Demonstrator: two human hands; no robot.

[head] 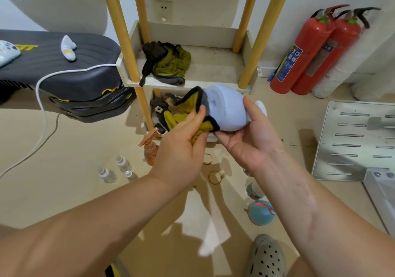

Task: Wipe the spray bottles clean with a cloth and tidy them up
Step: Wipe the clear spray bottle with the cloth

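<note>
Bottle (226,109), pale, on its side in mid-air before rack (213,67), base pointing up and away from me. My right hand (245,139) holds it: fingers curled beneath body, thumb over top. My left hand (181,148) grips yellow cloth (192,107), cloth edge pressed against bottle's side. Amber bottle (150,148) upright on floor below left hand. Small bottles (106,174) on floor further left. Teal bottle (261,212) on floor beside right forearm. Second cloth (171,62) heaped on rack shelf. Extinguishers (307,50) against wall, right.
</note>
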